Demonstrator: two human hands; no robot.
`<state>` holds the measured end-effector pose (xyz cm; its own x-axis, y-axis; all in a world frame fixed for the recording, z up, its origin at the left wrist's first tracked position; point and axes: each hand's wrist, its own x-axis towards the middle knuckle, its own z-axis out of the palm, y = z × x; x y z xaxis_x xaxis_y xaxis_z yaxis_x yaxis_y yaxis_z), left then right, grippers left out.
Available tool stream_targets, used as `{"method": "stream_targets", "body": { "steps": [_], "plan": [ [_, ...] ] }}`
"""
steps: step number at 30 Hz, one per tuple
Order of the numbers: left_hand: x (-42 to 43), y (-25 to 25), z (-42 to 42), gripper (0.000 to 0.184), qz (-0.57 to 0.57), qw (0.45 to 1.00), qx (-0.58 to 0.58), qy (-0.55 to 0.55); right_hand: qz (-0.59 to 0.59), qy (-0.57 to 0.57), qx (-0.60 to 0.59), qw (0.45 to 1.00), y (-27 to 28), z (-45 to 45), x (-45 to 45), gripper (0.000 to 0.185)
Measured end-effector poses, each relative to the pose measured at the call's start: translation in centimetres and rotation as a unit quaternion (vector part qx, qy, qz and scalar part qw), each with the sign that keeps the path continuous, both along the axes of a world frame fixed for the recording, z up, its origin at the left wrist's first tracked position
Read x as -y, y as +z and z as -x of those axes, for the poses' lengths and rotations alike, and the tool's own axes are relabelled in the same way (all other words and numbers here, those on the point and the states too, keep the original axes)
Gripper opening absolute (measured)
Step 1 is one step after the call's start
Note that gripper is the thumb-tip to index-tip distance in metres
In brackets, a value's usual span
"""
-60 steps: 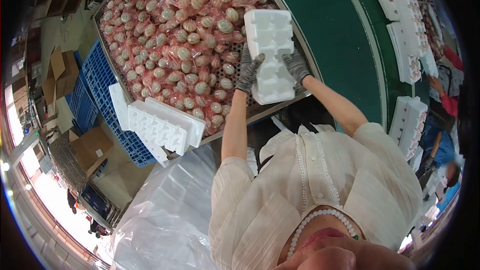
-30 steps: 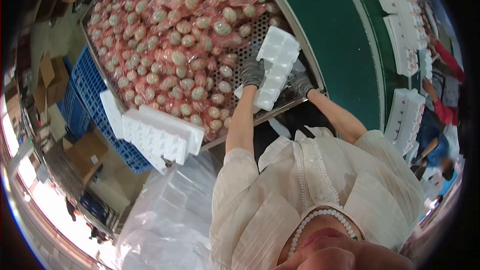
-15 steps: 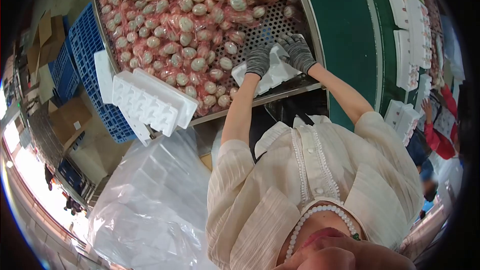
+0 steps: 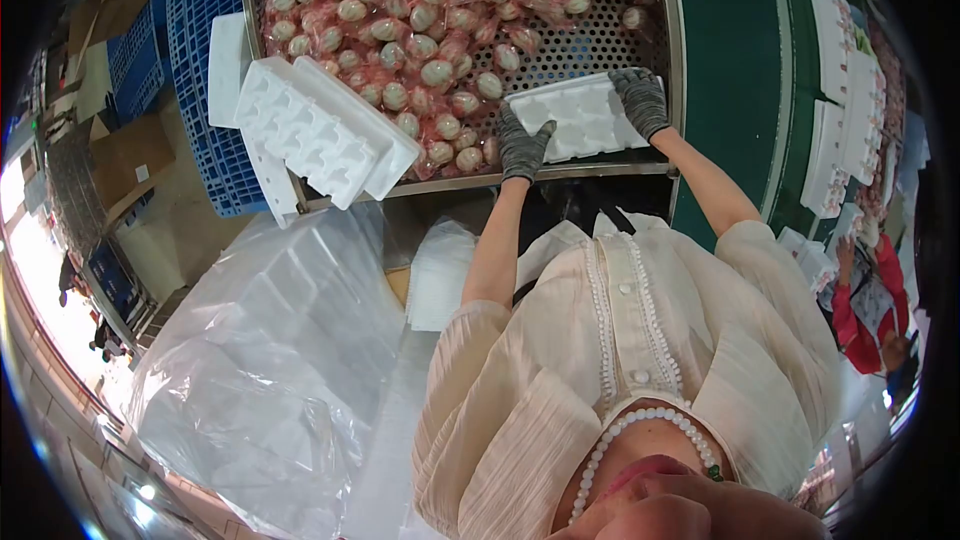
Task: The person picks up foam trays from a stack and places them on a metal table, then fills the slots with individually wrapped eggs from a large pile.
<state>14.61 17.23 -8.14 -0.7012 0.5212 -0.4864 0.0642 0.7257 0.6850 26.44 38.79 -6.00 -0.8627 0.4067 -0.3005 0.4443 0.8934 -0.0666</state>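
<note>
A white foam tray (image 4: 578, 122) with moulded hollows lies at the near right of a perforated metal bin. My left hand (image 4: 524, 147), in a grey knit glove, grips its left end, the thumb over the edge. At the tray's right end is my right hand (image 4: 640, 103), similarly gloved, with its fingers curled over the rim. Left of and beyond the tray is a heap of pale, striped round items (image 4: 436, 73) in clear and pink film; I cannot tell what they are.
Stacked white foam trays (image 4: 320, 135) lean over the bin's left corner, beside blue plastic crates (image 4: 205, 80). A green conveyor belt (image 4: 725, 80) runs along the right, with filled trays (image 4: 830, 130) past it. Clear plastic sheeting (image 4: 270, 340) covers something at lower left. A person in red sleeves (image 4: 860, 330) is at far right.
The foam tray has turned from tilted to lying flatter and level across. My hands have moved apart to its two ends. The whole view has shifted slightly.
</note>
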Motion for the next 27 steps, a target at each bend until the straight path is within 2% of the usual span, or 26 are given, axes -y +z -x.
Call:
{"method": "stream_targets", "body": {
  "steps": [3, 5, 7, 8, 9, 11, 12, 13, 14, 15, 17, 19, 21, 23, 24, 25, 26, 27],
  "plan": [
    [-0.6, 1.1, 0.3, 0.096, 0.026, 0.999, 0.023, 0.000, 0.010, 0.021, 0.028, 0.999, -1.1, 0.2, -0.6, 0.036],
    [0.2, 0.8, -0.6, 0.095, -0.008, 0.998, 0.054, 0.037, 0.002, 0.032, 0.011, 0.999, -0.7, 0.1, -0.1, 0.036],
    [0.7, 0.7, -1.3, 0.095, -0.001, 0.997, -0.055, 0.048, 0.044, -0.010, 0.033, 0.998, 2.7, 2.2, 0.7, 0.039],
    [0.7, 3.3, -1.4, 0.083, -0.009, 0.982, -0.186, 0.028, 0.054, 0.007, -0.041, 0.998, 4.1, 3.4, 1.3, 0.037],
    [1.2, 4.6, -1.8, 0.083, -0.007, 0.983, -0.183, 0.029, 0.055, 0.009, -0.038, 0.998, 4.3, 4.4, 2.3, 0.037],
    [2.4, 6.4, -2.5, 0.058, -0.056, 0.968, -0.225, -0.096, 0.237, 0.082, -0.186, 0.950, 4.3, 7.0, 4.5, 0.030],
    [3.0, 7.0, -3.0, 0.058, -0.057, 0.968, -0.225, -0.097, 0.276, 0.135, -0.186, 0.933, 4.0, 8.6, 6.4, 0.027],
    [3.5, 7.6, -3.5, 0.046, -0.074, 0.964, -0.209, -0.145, 0.314, 0.186, -0.185, 0.913, 3.5, 10.2, 8.7, 0.025],
    [4.0, 7.9, -3.6, 0.034, -0.091, 0.958, -0.192, -0.192, 0.285, 0.259, -0.105, 0.917, 2.8, 12.0, 10.8, 0.025],
    [4.6, 8.1, -3.7, 0.034, -0.094, 0.957, -0.193, -0.193, 0.251, 0.329, -0.024, 0.910, 2.1, 13.4, 12.9, 0.024],
    [5.9, 8.3, -3.8, 0.025, -0.131, 0.953, -0.114, -0.250, 0.114, 0.342, 0.147, 0.921, -0.6, 14.9, 17.4, 0.031],
    [7.3, 8.1, -3.2, 0.024, -0.147, 0.950, -0.129, -0.242, 0.140, 0.306, 0.153, 0.929, -4.3, 14.2, 20.1, 0.031],
    [8.8, 7.6, -2.3, 0.023, -0.135, 0.967, -0.108, -0.185, 0.169, 0.266, 0.163, 0.935, -5.1, 14.9, 20.6, 0.032],
    [10.1, 6.8, -1.0, 0.022, -0.115, 0.968, -0.093, -0.203, 0.237, 0.163, 0.317, 0.904, -4.6, 15.9, 19.9, 0.029],
    [10.7, 7.0, 0.3, 0.021, -0.108, 0.974, -0.114, -0.161, 0.235, 0.160, 0.316, 0.905, -5.1, 15.9, 19.7, 0.029],
    [11.2, 7.2, 1.4, 0.021, -0.101, 0.979, -0.134, -0.119, 0.255, 0.214, 0.302, 0.893, -5.9, 15.4, 19.6, 0.030],
    [11.7, 7.3, 2.3, 0.021, -0.105, 0.978, -0.133, -0.122, 0.274, 0.266, 0.287, 0.879, -6.6, 14.8, 19.6, 0.031],
    [11.8, 7.2, 3.1, 0.020, -0.079, 0.976, -0.174, -0.108, 0.272, 0.262, 0.286, 0.881, -6.2, 15.0, 19.9, 0.031]
  ]
}}
